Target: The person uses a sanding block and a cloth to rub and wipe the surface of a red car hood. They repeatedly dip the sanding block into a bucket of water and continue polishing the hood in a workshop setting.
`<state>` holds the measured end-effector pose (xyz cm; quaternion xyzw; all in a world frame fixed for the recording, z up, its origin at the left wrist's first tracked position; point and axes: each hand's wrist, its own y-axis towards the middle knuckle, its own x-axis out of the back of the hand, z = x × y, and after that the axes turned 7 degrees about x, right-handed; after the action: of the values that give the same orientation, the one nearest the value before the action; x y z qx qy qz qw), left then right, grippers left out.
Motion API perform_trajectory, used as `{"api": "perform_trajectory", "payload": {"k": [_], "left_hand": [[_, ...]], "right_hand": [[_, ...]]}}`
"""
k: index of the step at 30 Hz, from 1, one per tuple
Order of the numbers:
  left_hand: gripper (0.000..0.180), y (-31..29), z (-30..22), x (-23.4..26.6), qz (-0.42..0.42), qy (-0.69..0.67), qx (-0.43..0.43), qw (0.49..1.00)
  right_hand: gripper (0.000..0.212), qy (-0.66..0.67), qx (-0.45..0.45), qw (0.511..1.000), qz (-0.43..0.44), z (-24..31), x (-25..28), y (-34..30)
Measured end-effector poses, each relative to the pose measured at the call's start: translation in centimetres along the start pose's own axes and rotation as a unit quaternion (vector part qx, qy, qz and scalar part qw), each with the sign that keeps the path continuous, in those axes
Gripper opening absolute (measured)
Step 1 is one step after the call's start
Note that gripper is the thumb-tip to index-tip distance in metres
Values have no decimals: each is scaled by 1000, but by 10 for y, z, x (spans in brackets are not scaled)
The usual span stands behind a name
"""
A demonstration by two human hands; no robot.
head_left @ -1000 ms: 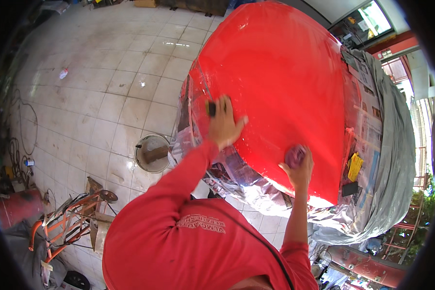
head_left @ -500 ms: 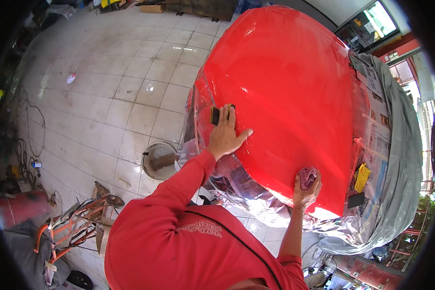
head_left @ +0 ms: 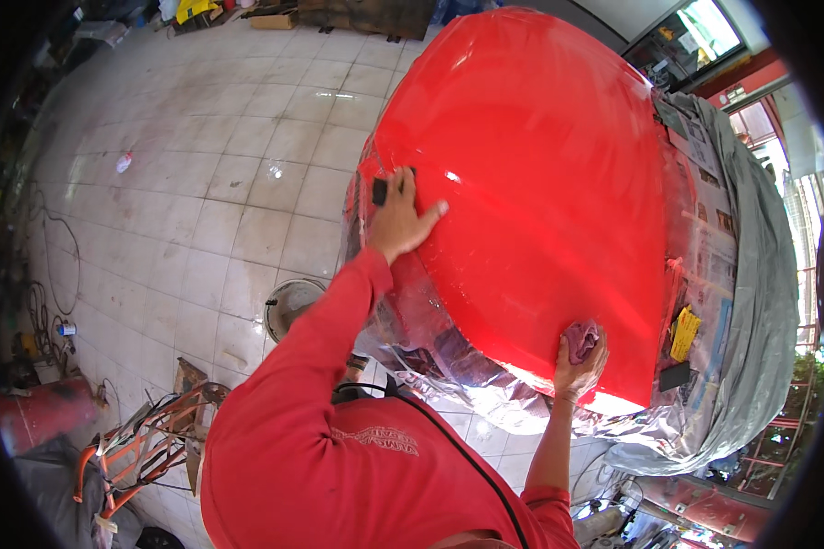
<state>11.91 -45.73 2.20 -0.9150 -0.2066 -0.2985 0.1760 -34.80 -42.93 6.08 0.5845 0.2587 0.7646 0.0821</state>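
Note:
A glossy red car hood (head_left: pixel 531 174) fills the middle of the view, its surface streaked with a wet-looking sheen. Near its left edge, my left hand (head_left: pixel 398 220) has its fingers closed over a dark sanding block (head_left: pixel 380 191), with the thumb spread out to the right. Most of the block is hidden under the fingers. At the hood's near right corner, my right hand (head_left: pixel 580 373) grips a crumpled purple cloth (head_left: pixel 581 340) against the paint.
Plastic and newspaper masking (head_left: pixel 705 247) surrounds the hood, with a grey cover (head_left: pixel 764 274) farther right. A yellow packet (head_left: pixel 685 333) and a dark flat pad (head_left: pixel 675 376) lie on the masking. By my left arm stands a bucket (head_left: pixel 275 311); an orange metal frame (head_left: pixel 146 439) is at lower left.
My left hand has slid away from me and to the left along the hood's edge with the sanding block. My right hand and the cloth have stayed almost in place.

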Motion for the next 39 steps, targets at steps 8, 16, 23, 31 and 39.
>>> {"api": "perform_trajectory", "payload": {"k": [8, 16, 23, 31, 39], "left_hand": [[117, 23, 13, 1, -56, 7, -10, 998], [105, 80, 50, 31, -63, -1, -36, 997], [105, -23, 40, -27, -75, 76, -64, 992], [102, 59, 29, 26, -90, 61, 13, 994], [108, -185, -2, -75, -1, 142, -179, 974]], "right_hand": [[85, 14, -4, 1000, 2, 10, -3, 7], [85, 7, 15, 1000, 7, 7, -6, 9], [85, 9, 1, 1000, 6, 7, 0, 3], [85, 6, 24, 1000, 4, 10, -3, 9], [87, -1, 10, 1000, 13, 6, 3, 6]]}}
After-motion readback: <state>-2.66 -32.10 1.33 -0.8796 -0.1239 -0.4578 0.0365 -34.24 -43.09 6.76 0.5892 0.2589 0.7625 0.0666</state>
